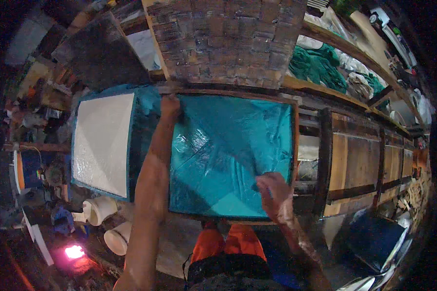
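Observation:
In front of me a wooden frame (293, 145) surrounds a shiny, wrinkled turquoise plastic sheet (213, 169). My left hand (170, 107) is closed at the frame's far left corner; what its fingers hold is too small and dark to tell. Over the right near part of the sheet, my right hand (275, 196) is closed in a pinch on the plastic, and creases run from its fingers toward the middle. A paler turquoise patch (235, 203) shows at the near edge.
To the left lies a white panel (103, 143) with turquoise edging. A woven board (223, 41) rises behind the frame, with wooden panels (354, 160) to the right. Pale buckets (99, 210) and a bright pink glow (75, 251) are low on the left.

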Available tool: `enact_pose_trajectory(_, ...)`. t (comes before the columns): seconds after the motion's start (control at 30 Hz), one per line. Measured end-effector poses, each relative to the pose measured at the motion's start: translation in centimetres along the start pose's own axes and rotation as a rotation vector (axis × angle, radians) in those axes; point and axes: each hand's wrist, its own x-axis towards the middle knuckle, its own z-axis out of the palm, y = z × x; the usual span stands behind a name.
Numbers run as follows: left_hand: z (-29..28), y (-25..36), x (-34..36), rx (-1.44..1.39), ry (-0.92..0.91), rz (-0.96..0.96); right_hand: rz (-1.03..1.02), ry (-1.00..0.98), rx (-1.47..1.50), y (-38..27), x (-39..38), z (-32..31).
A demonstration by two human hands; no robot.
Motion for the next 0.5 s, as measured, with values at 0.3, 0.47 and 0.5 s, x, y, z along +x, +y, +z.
enact_pose_trajectory(0.3, 2.2, -2.0, -0.3, -1.160, 0.171, -0.079, 0.022, -0.192, -0.090, 1.1, -6.2, 6.2)
enact_pose_trajectory(0.47, -0.4, -4.9, -2.7, -0.381, 0.435, 0.372, -0.111, -0.228, -0.109, 4.6, -8.4, 11.2)
enact_pose_trajectory(0.5, -0.9, -4.1, -3.7, -0.057, 0.444, 0.566, -0.172, -0.194, -0.183, 5.0, -8.8, 11.5)
